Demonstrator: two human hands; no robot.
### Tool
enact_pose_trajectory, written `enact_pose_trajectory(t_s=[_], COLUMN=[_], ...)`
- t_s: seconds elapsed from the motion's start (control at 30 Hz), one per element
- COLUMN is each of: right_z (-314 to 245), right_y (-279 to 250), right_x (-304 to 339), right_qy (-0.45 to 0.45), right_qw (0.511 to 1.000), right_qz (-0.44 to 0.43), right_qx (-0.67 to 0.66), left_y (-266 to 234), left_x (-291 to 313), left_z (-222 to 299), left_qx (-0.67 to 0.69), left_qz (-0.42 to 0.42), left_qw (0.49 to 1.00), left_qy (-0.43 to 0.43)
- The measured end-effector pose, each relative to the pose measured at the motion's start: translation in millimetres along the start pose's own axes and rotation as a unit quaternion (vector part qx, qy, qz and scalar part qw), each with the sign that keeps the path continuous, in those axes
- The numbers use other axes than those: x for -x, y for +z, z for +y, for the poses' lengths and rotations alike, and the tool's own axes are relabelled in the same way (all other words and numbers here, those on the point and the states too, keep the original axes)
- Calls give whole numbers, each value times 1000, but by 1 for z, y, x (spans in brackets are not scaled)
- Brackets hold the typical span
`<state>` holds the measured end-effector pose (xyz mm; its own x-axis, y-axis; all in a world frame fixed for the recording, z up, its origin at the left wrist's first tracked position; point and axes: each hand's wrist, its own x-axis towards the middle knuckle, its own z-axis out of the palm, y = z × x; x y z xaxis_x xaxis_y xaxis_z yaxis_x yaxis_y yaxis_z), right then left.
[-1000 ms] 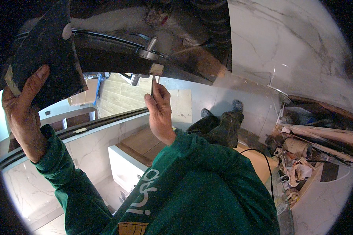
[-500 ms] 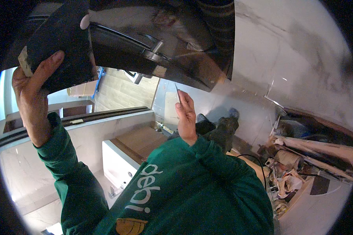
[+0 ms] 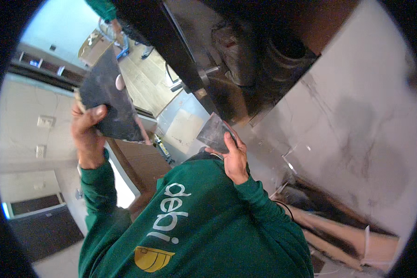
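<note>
My left hand [image 3: 89,132] grips the edge of a dark flat board [image 3: 110,99], thumb on top and fingers underneath. A small pale pink oval dab [image 3: 120,82] sits near the board's right edge. Lower and to the right, my right hand [image 3: 235,155] is closed on a thin grey rectangular plate [image 3: 216,133], with the thumb on its near side. Whether the plate has a handle I cannot tell. The two pieces are apart. Beyond my right hand stands a dark glossy door [image 3: 197,55] with a metal lever handle [image 3: 209,72].
Wood strips and rubble [image 3: 319,227] lie at the right by a pale marbled wall [image 3: 347,134]. A brown cardboard box [image 3: 141,160] stands below my left hand. Another person's green sleeve [image 3: 102,8] and hand show at the top left, past the doorway.
The view has turned. The board in my left hand has come away from the door, lower and nearer. My right hand has tilted the plate, so its flat face shows instead of its edge.
</note>
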<state>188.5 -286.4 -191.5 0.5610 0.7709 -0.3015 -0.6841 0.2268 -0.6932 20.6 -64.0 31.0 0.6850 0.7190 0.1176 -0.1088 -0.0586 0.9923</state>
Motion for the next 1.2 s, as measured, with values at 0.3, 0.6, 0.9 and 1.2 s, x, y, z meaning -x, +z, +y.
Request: enact_pose_trajectory(t_s=[0.3,0.6,0.9,1.2], right_z=[-6,15,5,19], right_y=[45,68,85,79], right_x=[30,38,56,63], right_qy=[127,145,92,40], right_qw=[977,960,970,965], right_qz=[-131,-173,-158,-163], right_qx=[112,166,158,204], left_y=[-15,7,15,31], left_x=[126,166,159,141], left_z=[-126,-150,-150,-150], left_qx=[275,339,338,310], left_qz=[419,398,355,338], left_qw=[839,831,853,876], left_qy=[-211,-190,-182,-149])
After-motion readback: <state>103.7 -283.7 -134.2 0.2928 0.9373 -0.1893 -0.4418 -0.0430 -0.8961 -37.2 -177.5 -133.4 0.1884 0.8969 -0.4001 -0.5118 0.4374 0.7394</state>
